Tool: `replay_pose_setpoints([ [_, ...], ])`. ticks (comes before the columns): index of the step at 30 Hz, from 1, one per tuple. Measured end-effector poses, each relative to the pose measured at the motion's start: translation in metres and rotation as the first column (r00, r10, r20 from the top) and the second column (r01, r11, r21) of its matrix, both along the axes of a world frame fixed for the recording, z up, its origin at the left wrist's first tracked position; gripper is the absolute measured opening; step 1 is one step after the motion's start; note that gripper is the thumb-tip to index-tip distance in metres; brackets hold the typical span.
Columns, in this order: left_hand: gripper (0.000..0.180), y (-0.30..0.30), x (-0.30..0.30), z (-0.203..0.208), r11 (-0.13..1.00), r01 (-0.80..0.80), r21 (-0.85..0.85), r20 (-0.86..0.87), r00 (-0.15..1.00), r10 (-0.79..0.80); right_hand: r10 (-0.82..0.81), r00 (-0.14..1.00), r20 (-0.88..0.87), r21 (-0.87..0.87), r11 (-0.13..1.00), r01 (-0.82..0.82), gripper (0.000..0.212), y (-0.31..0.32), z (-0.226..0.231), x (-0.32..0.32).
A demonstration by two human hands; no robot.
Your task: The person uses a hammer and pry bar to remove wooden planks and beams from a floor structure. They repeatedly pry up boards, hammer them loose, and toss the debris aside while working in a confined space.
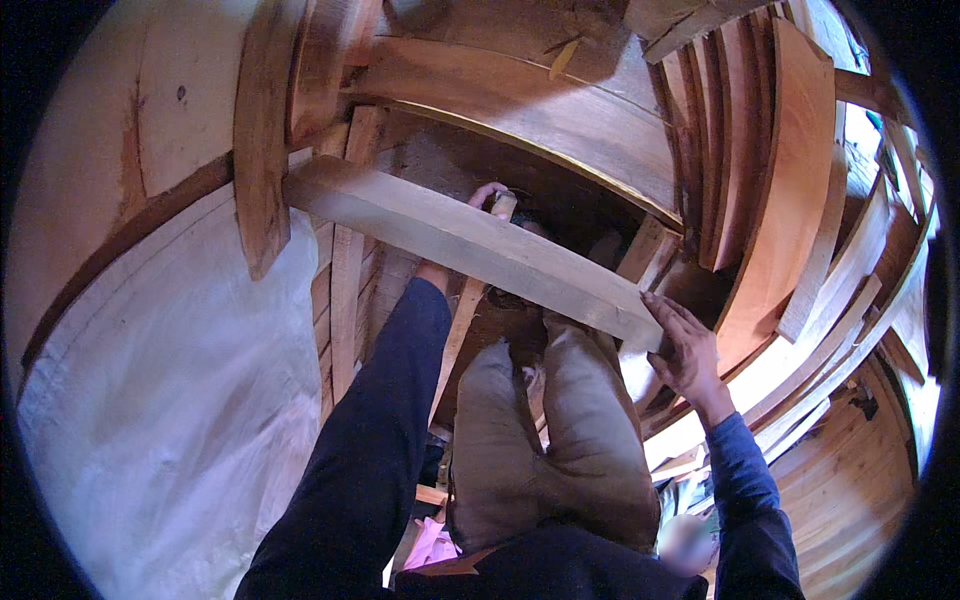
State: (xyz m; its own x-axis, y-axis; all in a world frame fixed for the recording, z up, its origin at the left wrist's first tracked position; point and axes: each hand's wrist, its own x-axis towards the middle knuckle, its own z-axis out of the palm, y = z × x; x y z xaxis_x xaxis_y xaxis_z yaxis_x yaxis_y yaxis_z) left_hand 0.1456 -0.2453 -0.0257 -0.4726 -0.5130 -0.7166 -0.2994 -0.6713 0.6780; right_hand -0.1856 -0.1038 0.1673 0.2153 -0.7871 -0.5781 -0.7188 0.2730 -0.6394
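Note:
A squared wooden beam [480, 250] lies slantwise across the view, its left end farther away against upright boards. My right hand [688, 345] grips the beam's right end, with fingers along the top and thumb lower down. My left forearm passes beneath the beam, so most of that hand is hidden. Beyond the beam, the curled fingers of my left hand [487, 194] show at the top end of a light wooden strip [504, 207]. This strip seems to continue below the beam toward my left knee. Inside the dark recess behind, details are too dim to tell.
A whitish sheet [180, 380] covers the left side below a wooden wall [120, 120]. Curved wooden ribs and planks [775, 180] rise at the right, with bright gaps between. A wide board [520, 100] spans the far side. My legs [550, 430] are below the beam.

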Motion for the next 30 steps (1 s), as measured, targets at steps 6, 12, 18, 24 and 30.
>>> replay_pose_setpoints([
  [6,0.047,0.000,0.001,-0.003,0.997,0.018,-0.071,-0.006,1.000,-0.019,-0.019,1.000,-0.011,-0.037,0.999,0.018,0.083,0.003,0.005,0.003],
  [12,0.055,0.000,-0.005,-0.015,0.996,-0.022,-0.084,0.086,0.996,0.030,-0.247,0.969,-0.009,0.506,0.834,0.217,0.065,0.015,0.052,0.010],
  [18,0.056,0.005,-0.003,-0.025,0.993,-0.106,-0.057,0.074,0.991,0.110,-0.545,0.807,0.229,0.716,0.656,0.240,0.055,0.017,0.103,-0.019],
  [24,0.053,0.011,0.002,-0.029,0.985,-0.123,-0.121,0.037,0.991,0.128,-0.701,0.682,0.206,0.871,0.449,0.198,0.059,0.049,0.115,-0.047],
  [30,0.051,0.013,0.008,-0.038,0.977,-0.145,-0.156,0.018,0.989,0.149,-0.714,0.672,0.194,0.874,0.437,0.212,0.065,0.046,0.117,-0.040],
])
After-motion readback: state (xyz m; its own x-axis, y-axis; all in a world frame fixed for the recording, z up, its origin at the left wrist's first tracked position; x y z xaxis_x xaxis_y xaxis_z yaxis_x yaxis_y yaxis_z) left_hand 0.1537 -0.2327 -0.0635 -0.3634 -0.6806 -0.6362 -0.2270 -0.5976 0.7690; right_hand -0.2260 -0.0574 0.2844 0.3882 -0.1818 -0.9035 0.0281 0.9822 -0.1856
